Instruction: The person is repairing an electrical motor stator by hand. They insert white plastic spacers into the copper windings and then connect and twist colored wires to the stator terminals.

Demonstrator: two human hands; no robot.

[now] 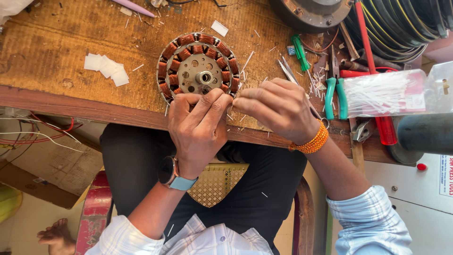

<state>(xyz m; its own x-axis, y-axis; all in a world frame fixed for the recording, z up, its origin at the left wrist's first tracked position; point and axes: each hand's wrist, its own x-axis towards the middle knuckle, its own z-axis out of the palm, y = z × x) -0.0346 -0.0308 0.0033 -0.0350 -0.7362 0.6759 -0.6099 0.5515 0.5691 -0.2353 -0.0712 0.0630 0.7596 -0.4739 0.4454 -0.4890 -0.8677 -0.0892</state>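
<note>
1. The stator [197, 66] lies flat on the table [56, 52], in the upper middle of the frame, close to the near edge; if it is pushed by the hands, it could probably slide off onto the lap below.
2. The left hand [198, 123] is curled at the stator's lower rim, fingers pressed to the windings; whether anything is pinched cannot be told.
3. The right hand [279, 107] is closed in a pinch just beside it; what is held is too small to be made out. A thin strip could likely be dropped among the slivers [245, 61].
4. The copper coils may be nicked by scissors [330, 94] lying near, at right.
</note>
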